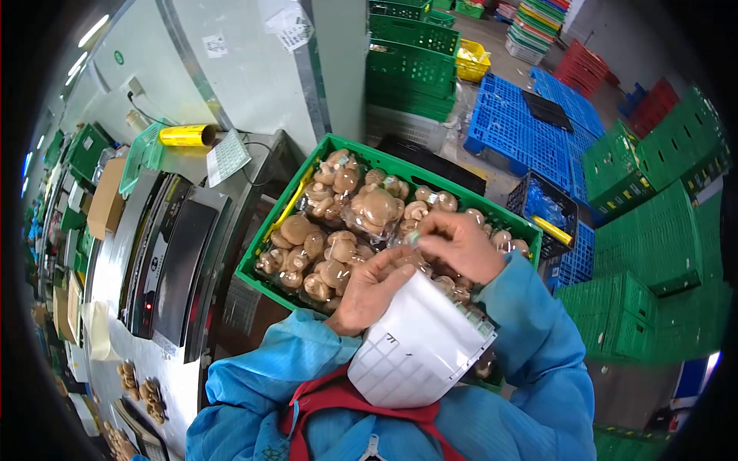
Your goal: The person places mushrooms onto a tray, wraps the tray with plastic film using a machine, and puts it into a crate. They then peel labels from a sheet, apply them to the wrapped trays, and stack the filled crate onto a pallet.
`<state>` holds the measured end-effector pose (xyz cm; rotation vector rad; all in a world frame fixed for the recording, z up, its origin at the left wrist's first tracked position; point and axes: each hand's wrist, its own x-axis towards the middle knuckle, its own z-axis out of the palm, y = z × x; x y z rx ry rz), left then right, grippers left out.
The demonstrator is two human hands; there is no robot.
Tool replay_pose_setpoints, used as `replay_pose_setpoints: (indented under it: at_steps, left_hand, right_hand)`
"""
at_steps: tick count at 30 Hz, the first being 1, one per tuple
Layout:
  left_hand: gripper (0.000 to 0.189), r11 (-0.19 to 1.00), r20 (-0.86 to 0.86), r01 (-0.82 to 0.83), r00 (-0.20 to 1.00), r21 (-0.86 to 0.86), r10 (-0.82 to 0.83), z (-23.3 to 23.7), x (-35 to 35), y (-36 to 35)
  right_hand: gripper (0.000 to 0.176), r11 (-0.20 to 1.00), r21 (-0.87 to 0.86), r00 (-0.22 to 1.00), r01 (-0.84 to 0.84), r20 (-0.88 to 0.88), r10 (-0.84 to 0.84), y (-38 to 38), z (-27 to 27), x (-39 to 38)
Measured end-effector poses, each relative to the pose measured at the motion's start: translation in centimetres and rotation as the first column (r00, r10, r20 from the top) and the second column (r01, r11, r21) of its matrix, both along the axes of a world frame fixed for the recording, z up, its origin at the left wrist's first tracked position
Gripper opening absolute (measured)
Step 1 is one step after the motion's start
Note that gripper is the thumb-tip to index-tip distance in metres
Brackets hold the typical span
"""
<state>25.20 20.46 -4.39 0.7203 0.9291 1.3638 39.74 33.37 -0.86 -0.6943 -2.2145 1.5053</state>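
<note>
A green crate (280, 198) full of brown mushrooms (375, 207) in clear plastic packs stands in front of me. Over its middle, my left hand (373, 290) has its fingers curled at the upper edge of a white sheet of labels (419, 346), which hangs down over my front. My right hand (461, 244) is just to the right and above, thumb and fingertips pinched together on a small, pale greenish piece like a label. Both hands are above the mushroom packs, with blue sleeves behind them.
On the left is a steel table (108, 307) with a black wrapping machine (184, 265), loose mushrooms (142, 392) and a yellow roll (187, 136). Blue pallets (500, 123), a black crate (550, 207) and stacked green crates (646, 238) are to the right.
</note>
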Motion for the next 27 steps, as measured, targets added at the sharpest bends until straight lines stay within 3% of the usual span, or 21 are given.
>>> replay_pose_setpoints:
  at_steps: [2,4,6,8,9,11,12,14,17,21,23,24,26,27]
  left_hand:
    - [0.033,0.997,0.009,0.047,0.999,-0.059,-0.047,0.2,0.5,-0.1]
    - [0.04,0.99,0.022,0.088,0.996,-0.113,-0.086,0.0,0.5,-0.4]
    - [0.046,0.988,0.087,0.128,0.989,-0.082,-0.121,-0.4,-0.2,-0.9]
    - [0.048,0.991,0.043,0.114,0.993,-0.076,-0.111,0.1,-1.2,-1.4]
    - [0.047,0.997,0.042,0.057,0.998,-0.051,-0.055,0.0,-1.7,-1.8]
    - [0.046,0.998,0.058,-0.051,0.997,-0.048,0.053,0.9,-2.3,-2.2]
    - [0.046,0.997,0.06,-0.056,0.996,-0.05,0.059,1.1,-2.7,-2.5]
    - [0.047,0.994,0.016,-0.109,0.994,0.007,0.109,1.1,-3.4,-2.9]
    - [0.052,0.978,-0.003,-0.21,0.978,0.01,0.211,1.3,-3.7,-3.2]
    - [0.059,0.956,-0.069,-0.286,0.955,0.061,0.29,1.4,-3.7,-3.4]
    - [0.06,0.948,-0.138,-0.297,0.94,0.112,0.311,1.1,-3.8,-3.4]
    - [0.057,0.949,-0.135,-0.284,0.944,0.134,0.301,1.0,-3.8,-3.3]
    - [0.052,0.961,-0.165,-0.263,0.947,0.089,0.275,0.8,-3.9,-3.4]
    - [0.041,0.947,-0.147,-0.301,0.938,0.108,0.315,1.1,-3.6,-3.2]
  right_hand:
    - [0.01,0.987,-0.101,0.989,0.124,-0.071,-0.131,1.8,1.0,1.6]
    - [0.007,0.99,-0.077,0.991,0.119,0.069,-0.114,4.6,2.4,3.6]
    - [0.007,0.993,0.117,0.93,-0.025,0.367,-0.02,9.0,0.1,6.0]
    - [0.012,0.927,0.291,0.743,-0.237,0.669,-0.02,11.8,-3.1,7.6]
    - [0.012,0.927,0.29,0.74,-0.236,0.672,-0.022,13.0,-4.5,7.9]
    - [0.016,0.83,0.24,0.422,-0.504,0.906,-0.005,15.0,-6.9,7.9]
    - [0.016,0.828,0.237,0.42,-0.509,0.908,-0.002,15.9,-8.4,7.5]
    - [0.016,0.793,0.175,0.11,-0.584,0.985,-0.137,16.7,-10.7,6.2]
    - [0.017,0.773,0.203,0.106,-0.601,0.979,-0.175,14.4,-7.8,3.9]
    - [0.015,0.716,0.272,0.149,-0.643,0.961,-0.232,14.1,-9.0,3.3]
    - [0.021,0.681,0.41,0.305,-0.607,0.911,-0.277,13.8,-9.5,3.7]
    - [0.028,0.689,0.561,0.396,-0.459,0.823,-0.407,12.6,-9.1,3.7]
    - [0.027,0.554,0.731,0.567,-0.397,0.671,-0.478,11.7,-8.0,4.4]
    - [0.025,0.834,0.526,0.734,-0.166,0.63,-0.252,9.9,-5.7,3.8]
